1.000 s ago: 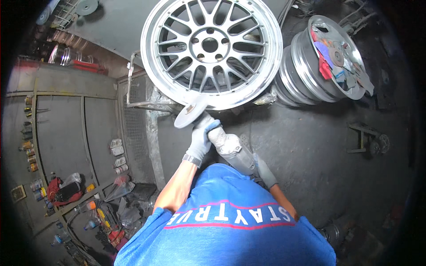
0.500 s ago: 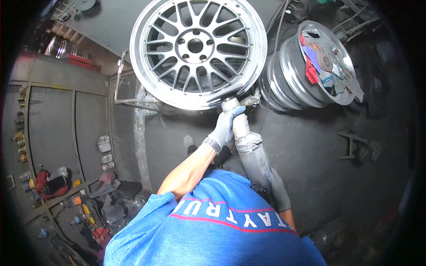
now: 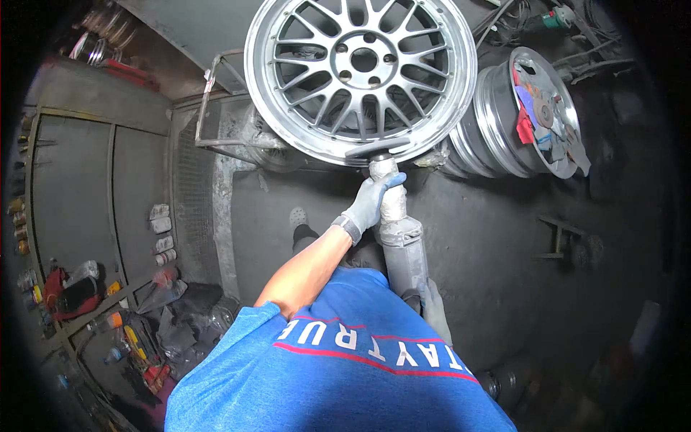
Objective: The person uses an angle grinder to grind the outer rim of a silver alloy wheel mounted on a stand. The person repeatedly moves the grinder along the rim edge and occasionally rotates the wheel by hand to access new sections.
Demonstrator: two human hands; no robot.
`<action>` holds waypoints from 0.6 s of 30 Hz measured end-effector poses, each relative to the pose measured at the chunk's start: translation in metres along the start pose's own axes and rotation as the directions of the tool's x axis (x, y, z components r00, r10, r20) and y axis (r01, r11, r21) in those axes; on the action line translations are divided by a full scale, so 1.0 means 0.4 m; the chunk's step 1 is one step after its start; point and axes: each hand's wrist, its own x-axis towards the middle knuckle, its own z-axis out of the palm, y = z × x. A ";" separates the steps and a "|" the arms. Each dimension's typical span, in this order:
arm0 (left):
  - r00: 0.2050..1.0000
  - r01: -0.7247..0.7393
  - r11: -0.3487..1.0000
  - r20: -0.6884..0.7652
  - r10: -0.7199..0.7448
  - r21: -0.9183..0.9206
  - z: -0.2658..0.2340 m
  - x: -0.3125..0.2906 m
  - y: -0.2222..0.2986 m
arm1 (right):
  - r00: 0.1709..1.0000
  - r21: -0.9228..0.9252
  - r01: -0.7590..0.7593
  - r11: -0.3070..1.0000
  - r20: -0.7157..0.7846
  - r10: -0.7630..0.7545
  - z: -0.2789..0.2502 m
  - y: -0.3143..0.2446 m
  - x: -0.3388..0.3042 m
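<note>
My left hand [image 3: 371,201], in a light grey glove, wraps around the white-taped neck of an angle grinder [image 3: 405,259]. Farther back, my gloved right hand [image 3: 435,311] holds the rear of the grinder's grey body; its fingers are partly hidden. A flat dark disc [image 3: 378,146] at the tool's far end lies against or just over the near lip of a silver multi-spoke alloy wheel [image 3: 273,108]. I cannot tell whether it touches. The wheel's face is turned up toward me, its far edge cut off by the picture.
To the right, a second wheel rim [image 3: 497,122] lies on its side, carrying coloured abrasive pieces and discs [image 3: 543,111]. A metal frame [image 3: 209,108] stands left of the alloy wheel. Shelving with cans [image 3: 162,225] lines the left, bags [image 3: 180,331] below it. A small stand [image 3: 558,237] sits at right.
The alloy wheel now appears farther right and higher in view. The grinder stands more upright, and its disc has moved left along the near lip. Both hands keep their hold.
</note>
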 end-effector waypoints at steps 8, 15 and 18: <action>0.999 0.010 0.991 0.031 -0.014 0.136 -0.121 -0.076 0.127 | 1.000 0.087 0.000 0.996 -0.027 0.003 0.253 0.077 -0.033; 0.997 -0.073 0.960 -0.005 0.077 0.272 -0.173 -0.099 0.191 | 1.000 0.275 0.017 0.961 -0.002 -0.017 0.379 0.093 -0.036; 0.999 -0.039 0.964 0.005 0.039 0.262 -0.183 -0.098 0.187 | 0.999 0.300 0.041 0.953 0.011 -0.046 0.368 0.040 -0.054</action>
